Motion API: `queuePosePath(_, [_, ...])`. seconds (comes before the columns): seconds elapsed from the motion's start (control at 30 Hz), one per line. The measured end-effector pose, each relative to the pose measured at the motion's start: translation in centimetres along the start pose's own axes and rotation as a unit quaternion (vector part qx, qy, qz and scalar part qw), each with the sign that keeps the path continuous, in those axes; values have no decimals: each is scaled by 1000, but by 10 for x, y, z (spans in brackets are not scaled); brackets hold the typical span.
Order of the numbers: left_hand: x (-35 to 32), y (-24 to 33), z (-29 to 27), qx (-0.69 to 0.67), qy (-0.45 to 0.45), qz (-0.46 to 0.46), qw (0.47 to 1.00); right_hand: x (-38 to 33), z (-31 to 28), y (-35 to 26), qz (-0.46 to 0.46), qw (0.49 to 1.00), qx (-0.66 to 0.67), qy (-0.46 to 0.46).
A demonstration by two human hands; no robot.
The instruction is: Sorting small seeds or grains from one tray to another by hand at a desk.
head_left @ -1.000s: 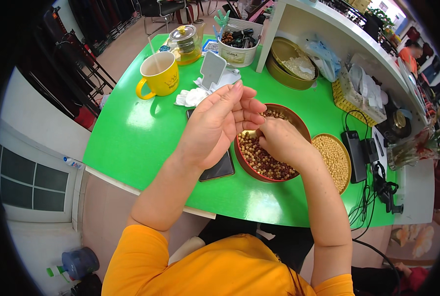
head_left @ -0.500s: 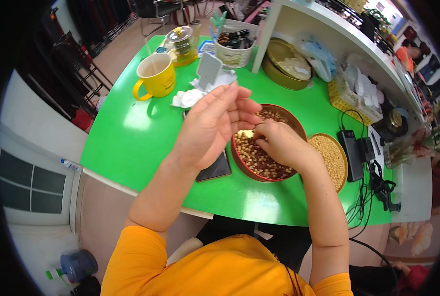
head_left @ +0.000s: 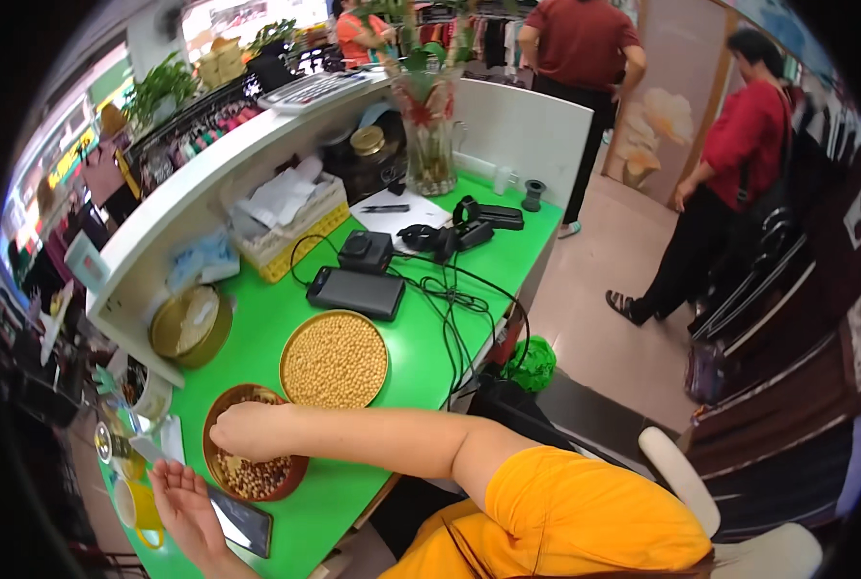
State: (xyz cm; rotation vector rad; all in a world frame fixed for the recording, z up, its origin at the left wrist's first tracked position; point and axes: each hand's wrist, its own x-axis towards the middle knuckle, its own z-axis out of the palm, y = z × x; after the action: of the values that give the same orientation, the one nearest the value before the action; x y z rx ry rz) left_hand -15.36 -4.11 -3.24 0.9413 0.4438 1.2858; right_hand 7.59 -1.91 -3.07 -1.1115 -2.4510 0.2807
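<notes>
My right hand point(head_left: 247, 431) is down in a red-brown bowl point(head_left: 298, 480) of mixed beans point(head_left: 254, 480), its fingers curled in and mostly hidden beneath the back of the hand. Whether beans are pinched there cannot be made out. My left hand point(head_left: 185, 507) is raised beside the bowl on its left, palm turned up and fingers spread and slightly bent; nothing shows in it. Pale yellow soybeans point(head_left: 334, 359) fill a round dish point(head_left: 385, 362) just beyond the bowl. A dark phone point(head_left: 247, 524) lies on the green table between my left hand and the bowl.
A yellow mug point(head_left: 141, 510) stands left of my left hand. Black devices point(head_left: 357, 292) and tangled cables point(head_left: 454, 307) lie past the soybeans. A yellow basket point(head_left: 305, 241), a glass vase point(head_left: 431, 154) and a white partition point(head_left: 532, 121) stand behind. People point(head_left: 585, 48) are beyond the table.
The view has swung to the right, so the bowl and hands now appear lower left. My left hand has moved away from over the bowl's edge; my right hand stays in the bowl.
</notes>
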Motion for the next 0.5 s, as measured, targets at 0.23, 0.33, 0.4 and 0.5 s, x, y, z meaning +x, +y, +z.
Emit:
queuePosePath(0.23, [0, -4, 0, 88, 63, 3, 994, -110, -54, 22, 182, 964, 7, 191])
queuePosePath(0.33, [-1, -8, 7, 130, 75, 8, 989, -121, -34, 34, 201, 943, -86, 250])
queuePosePath(0.4, [0, -10, 10, 153, 87, 11, 984, -113, -16, 32, 184, 925, -109, 313])
queuePosePath(0.5, [3, -15, 7, 202, 91, 33, 974, -104, 11, 3, 81, 933, -18, 350])
